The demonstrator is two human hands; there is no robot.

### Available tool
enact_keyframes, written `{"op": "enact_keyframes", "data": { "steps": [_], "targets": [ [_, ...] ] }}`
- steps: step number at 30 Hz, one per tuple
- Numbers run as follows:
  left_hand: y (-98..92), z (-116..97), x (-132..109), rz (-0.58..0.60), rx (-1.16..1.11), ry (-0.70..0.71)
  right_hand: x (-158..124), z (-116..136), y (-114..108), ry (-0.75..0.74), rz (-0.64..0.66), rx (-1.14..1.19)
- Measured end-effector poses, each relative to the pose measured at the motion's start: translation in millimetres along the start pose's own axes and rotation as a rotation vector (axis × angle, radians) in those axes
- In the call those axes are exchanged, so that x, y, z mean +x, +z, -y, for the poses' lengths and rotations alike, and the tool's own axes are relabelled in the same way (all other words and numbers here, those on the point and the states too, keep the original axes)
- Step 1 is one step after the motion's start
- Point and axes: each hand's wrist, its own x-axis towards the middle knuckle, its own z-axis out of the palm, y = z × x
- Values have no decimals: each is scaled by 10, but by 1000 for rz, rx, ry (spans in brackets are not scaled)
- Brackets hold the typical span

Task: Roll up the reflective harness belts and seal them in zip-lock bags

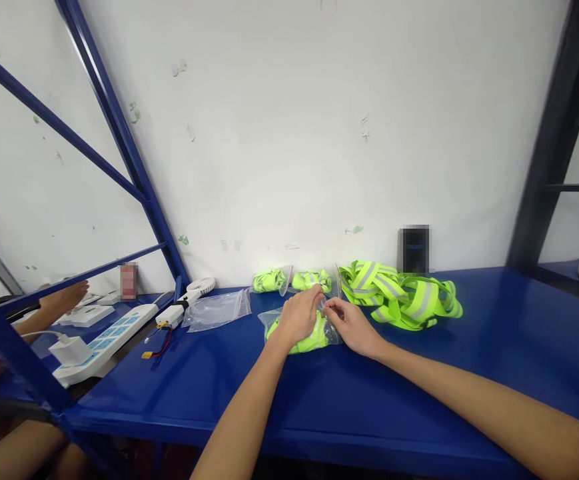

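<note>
A clear plastic zip bag (336, 335) lies on the blue table, with a folded neon-yellow reflective strap (309, 341) inside it. My left hand (298, 319) rests over the bag, its fingers closed against the top edge and partly hidden. At the bag's upper right edge, my right hand (353, 325) pinches the plastic between thumb and fingers. Just behind my hands stand two filled bags, one with a neon strap (268, 280) at left and one with another strap (310, 279) at right. To the right spreads a loose pile of neon reflective straps (414, 300).
Flat clear bags (218, 311) lie left of my hands, beside a small white fan (200, 287) and a white device with wires (170, 316). Blue frame posts (144, 187) and a power strip (114, 340) stand further left. Another person's hand (66, 299) shows there. A dark blurred object (415, 250) leans at the wall.
</note>
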Motion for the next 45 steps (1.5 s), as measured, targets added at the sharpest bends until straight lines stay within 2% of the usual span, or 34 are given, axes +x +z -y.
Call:
{"op": "enact_keyframes", "data": {
  "steps": [5,10,17,21,26,31,36,40,45],
  "targets": [
    [-21,-25,-2,25,-35,-13,-6,6,-32,0,11,61],
    [-38,-28,-13,35,-120,-17,-11,8,-27,-38,-6,-16],
    [-12,47,-14,22,-174,69,-14,-5,0,-35,-16,-22],
    [3,51,-17,-21,-172,72,-12,-22,-43,17,30,61],
    [11,56,-11,-72,-238,54,-26,-14,-60,6,59,-32],
    [-40,99,13,2,-470,22,-43,-9,-32,-99,14,-203],
    [-89,127,28,61,-501,15,-52,-29,-38,-147,11,-279],
    [-91,141,43,63,-493,-4,-54,-14,-58,-79,18,-213],
    [-86,151,38,10,-438,-25,-44,-25,-85,69,103,-18]
  ]
}}
